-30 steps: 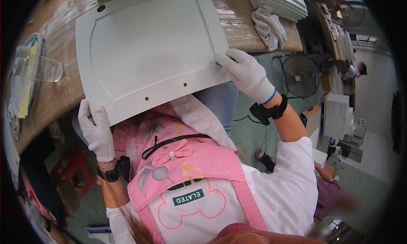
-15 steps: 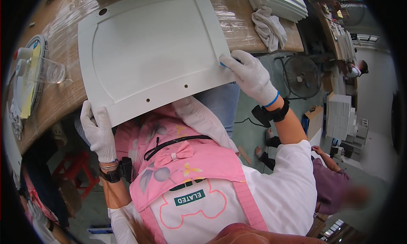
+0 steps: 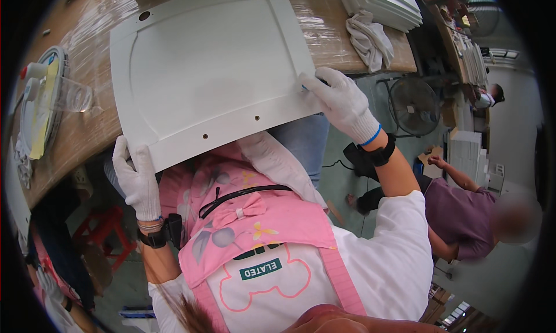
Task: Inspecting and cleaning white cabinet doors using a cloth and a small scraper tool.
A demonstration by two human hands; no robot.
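Note:
A white cabinet door panel with a raised frame lies tilted over the table edge toward my lap. Two small holes show along its near edge and two larger dark holes at its far edge. My left hand, in a white knit glove, grips the panel's near left corner between thumb and fingers. At the right edge of the panel my right hand, gloved too, presses its closed fingers on the frame. A small blue thing peeks out under those fingertips; the glove covers most of it.
The table has plastic film over it. On the left are a round lid and a clear plastic cup. A white cloth lies by stacked white panels. A floor fan and a person in purple are to the right.
The blue thing shows less under my right fingertips. The panel and both hands sit slightly further right in view. The person in purple has shifted up and right.

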